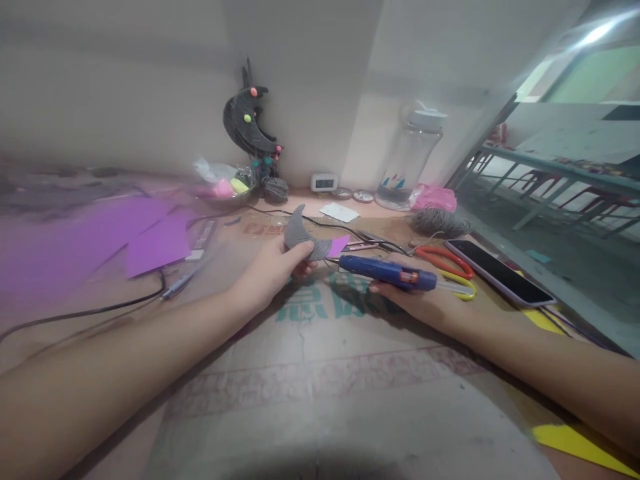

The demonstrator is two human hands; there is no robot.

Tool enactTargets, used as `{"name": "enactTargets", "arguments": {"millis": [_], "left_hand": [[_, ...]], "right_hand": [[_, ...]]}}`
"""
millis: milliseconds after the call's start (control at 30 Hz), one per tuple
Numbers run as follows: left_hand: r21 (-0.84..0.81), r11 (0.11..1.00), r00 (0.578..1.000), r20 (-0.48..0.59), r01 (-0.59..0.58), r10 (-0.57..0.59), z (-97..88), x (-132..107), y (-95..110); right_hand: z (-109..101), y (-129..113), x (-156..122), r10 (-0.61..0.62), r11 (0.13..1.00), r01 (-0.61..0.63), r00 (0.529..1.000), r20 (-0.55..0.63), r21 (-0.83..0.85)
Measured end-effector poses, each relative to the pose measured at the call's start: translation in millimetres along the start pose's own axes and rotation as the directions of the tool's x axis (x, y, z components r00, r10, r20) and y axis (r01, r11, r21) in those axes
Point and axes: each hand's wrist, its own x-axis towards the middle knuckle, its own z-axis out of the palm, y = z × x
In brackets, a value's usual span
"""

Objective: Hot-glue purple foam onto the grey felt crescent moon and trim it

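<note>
Between the thumb and fingers of my left hand is a crescent moon cutout, mostly wrapped in grey yarn, with a bare purple tip at its right end. My right hand is closed around a blue hot glue gun, a clear glue stick poking out of its back. The gun's nozzle points left, close to the moon's lower edge; whether they touch I cannot tell. Behind the right hand lie scissors with red and yellow handles, and a ball of grey yarn.
Purple sheets and a pen lie left. At the back are a dark moon ornament, a small digital clock, a white card and a water bottle. A phone lies right. Black cords cross the cardboard.
</note>
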Motion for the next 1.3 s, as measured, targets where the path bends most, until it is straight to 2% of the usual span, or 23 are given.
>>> {"name": "enactTargets", "arguments": {"millis": [300,667,1300], "left_hand": [[-0.021,1.0,1.0,0.028,-0.006,0.007,-0.9,1.4,-3.1],[0.025,1.0,0.999,0.03,0.011,-0.011,0.0,-1.2,1.6],[0.004,1.0,0.999,0.039,-0.009,0.009,-1.3,0.3,-0.4]], "right_hand": [[1.9,-0.4,-0.4,0.019,1.0,-0.019,1.0,0.007,0.007],[-0.4,0.5,-0.2,-0.02,1.0,0.02,1.0,0.02,-0.009],[1.8,2.4,-1.2,0.018,1.0,-0.018,1.0,0.018,0.01]]}}
